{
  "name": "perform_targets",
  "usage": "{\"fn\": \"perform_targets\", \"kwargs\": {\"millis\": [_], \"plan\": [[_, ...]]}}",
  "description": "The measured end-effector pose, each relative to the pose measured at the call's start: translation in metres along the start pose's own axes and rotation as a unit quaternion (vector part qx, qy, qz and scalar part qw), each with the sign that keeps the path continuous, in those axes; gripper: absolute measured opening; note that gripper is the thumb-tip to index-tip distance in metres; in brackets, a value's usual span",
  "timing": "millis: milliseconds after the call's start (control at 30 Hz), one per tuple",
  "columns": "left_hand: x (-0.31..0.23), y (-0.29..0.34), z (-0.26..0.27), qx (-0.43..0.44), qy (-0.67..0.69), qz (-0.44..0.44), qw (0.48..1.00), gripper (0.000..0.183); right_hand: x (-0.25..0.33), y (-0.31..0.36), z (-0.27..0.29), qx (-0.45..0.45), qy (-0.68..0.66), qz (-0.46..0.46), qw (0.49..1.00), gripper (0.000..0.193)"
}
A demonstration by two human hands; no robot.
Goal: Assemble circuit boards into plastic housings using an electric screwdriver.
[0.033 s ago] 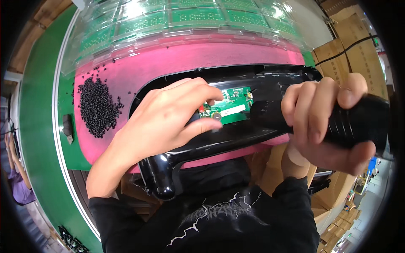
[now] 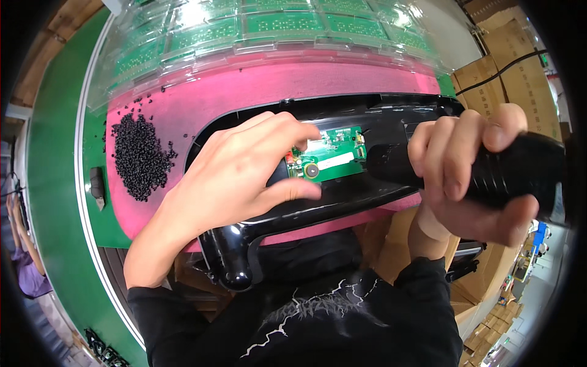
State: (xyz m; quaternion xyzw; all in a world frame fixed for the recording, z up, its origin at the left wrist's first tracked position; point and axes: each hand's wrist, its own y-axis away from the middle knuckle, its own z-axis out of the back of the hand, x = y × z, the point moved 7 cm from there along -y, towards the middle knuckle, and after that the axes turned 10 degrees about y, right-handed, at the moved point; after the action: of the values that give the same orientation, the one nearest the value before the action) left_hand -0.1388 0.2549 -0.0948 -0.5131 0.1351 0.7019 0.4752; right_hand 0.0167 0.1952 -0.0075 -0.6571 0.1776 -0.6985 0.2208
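Note:
A long black plastic housing [image 2: 342, 194] lies across the pink mat, its rounded leg hanging over the near edge. Inside it sits a green circuit board [image 2: 342, 140] with a round component and a white label. My left hand [image 2: 238, 165] rests over the left end of housing and board, thumb and forefinger apart; its other fingers are partly hidden. Gripped in my right hand [image 2: 458, 165] is a thick black power screwdriver [image 2: 507, 174], lying nearly level. Its dark nose points left to the board's right end, and I cannot make out the tip against the housing.
A heap of small black screws [image 2: 140, 156] lies on the pink mat [image 2: 263, 79] at left. A dark-handled cutter [image 2: 98, 186] is beside it. Clear trays of green boards [image 2: 287, 24] stand at the back. Cardboard boxes [image 2: 520, 79] stand right; another person [image 2: 33, 266] is far left.
My left thumb has dropped slightly away from the board, baring more of the round component. My right hand and the screwdriver have shifted very slightly.

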Motion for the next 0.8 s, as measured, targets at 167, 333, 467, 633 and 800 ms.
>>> {"fn": "perform_targets", "kwargs": {"millis": [167,333,467,633,800], "plan": [[0.005,0.006,0.0,0.023,0.025,0.039,0.999,0.085,-0.011,0.016,0.02,-0.111,0.058,-0.094,0.988,0.058],[0.008,0.004,0.007,-0.006,0.044,0.015,0.999,0.054,-0.024,0.016,0.019,-0.139,0.087,-0.122,0.979,0.058],[0.008,0.007,0.008,-0.025,0.023,-0.009,0.999,0.048,-0.029,0.017,0.014,-0.144,0.107,-0.145,0.973,0.058],[0.008,0.009,0.017,-0.064,0.078,-0.044,0.994,0.035,-0.035,0.015,0.011,-0.088,0.064,-0.167,0.98,0.068],[-0.001,0.005,0.029,-0.108,0.102,-0.075,0.986,0.029,-0.03,0.008,0.007,-0.085,0.125,-0.16,0.976,0.06]]}}
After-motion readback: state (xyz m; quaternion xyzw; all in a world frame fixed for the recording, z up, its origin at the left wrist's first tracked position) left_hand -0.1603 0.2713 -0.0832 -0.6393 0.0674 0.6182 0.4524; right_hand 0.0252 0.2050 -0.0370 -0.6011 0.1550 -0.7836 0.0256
